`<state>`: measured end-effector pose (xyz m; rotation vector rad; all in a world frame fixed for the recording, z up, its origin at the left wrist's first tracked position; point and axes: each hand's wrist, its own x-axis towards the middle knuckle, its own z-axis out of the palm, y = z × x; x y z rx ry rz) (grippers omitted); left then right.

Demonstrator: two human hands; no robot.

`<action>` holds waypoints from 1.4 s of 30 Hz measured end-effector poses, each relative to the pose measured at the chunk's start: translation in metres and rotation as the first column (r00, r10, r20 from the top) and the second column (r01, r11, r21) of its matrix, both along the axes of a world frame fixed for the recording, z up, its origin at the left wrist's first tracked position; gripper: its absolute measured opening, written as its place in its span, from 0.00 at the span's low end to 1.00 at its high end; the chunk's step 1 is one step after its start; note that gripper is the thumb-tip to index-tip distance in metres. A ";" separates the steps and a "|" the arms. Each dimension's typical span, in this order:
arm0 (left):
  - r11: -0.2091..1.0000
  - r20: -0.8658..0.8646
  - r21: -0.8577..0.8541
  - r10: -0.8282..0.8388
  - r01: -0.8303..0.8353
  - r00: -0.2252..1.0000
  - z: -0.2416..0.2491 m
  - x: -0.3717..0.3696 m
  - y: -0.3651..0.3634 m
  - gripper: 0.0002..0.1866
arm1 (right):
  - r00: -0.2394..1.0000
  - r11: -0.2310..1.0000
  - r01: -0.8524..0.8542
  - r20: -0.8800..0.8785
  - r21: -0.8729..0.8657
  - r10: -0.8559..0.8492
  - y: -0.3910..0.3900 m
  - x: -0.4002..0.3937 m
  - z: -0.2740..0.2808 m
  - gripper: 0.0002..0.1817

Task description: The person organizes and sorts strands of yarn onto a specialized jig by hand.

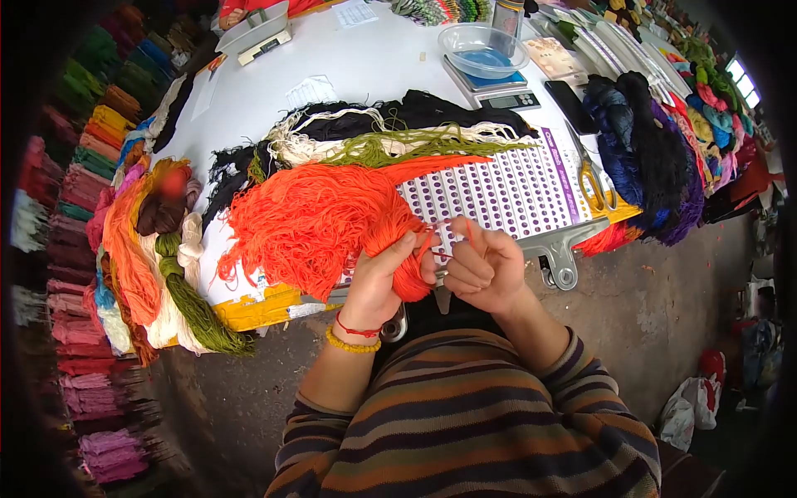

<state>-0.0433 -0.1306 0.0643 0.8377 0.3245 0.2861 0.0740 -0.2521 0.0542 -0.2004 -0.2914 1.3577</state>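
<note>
A thick bundle of orange-red yarn (303, 220) lies at the table's front edge, its loose strands spread to the left. My left hand (378, 278) is wrapped round the bundle's gathered right end. Just right of it, my right hand (481, 270) is closed, with a thin orange-red strand at its fingertips. The two hands are close together over a sheet with rows of purple dots (498, 195). Olive green yarn (398, 148), cream yarn (290, 145) and black yarn (423, 112) lie behind the orange-red bundle.
A clear bowl (483, 51) stands on a scale (508, 101) at the back. Scissors (591, 178), a phone (571, 106) and a metal clamp (558, 253) are on the right. Coloured skeins hang over both table sides. Across the table, part of a person in red shows.
</note>
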 end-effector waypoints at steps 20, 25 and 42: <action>0.932 0.024 0.226 0.285 -0.283 0.958 -0.003 0.011 -0.009 0.07 | 0.639 0.851 0.439 0.766 -0.289 -0.070 0.013 -0.015 -0.004 0.03; 0.949 0.043 0.169 0.262 -0.265 0.964 0.000 0.011 -0.009 0.07 | 0.681 0.859 0.428 0.725 -0.283 -0.101 0.013 -0.014 -0.005 0.02; 0.981 0.092 0.065 0.177 -0.183 0.980 -0.010 0.006 0.000 0.15 | 0.999 1.000 -0.002 0.034 -0.026 0.003 0.005 -0.002 -0.005 0.10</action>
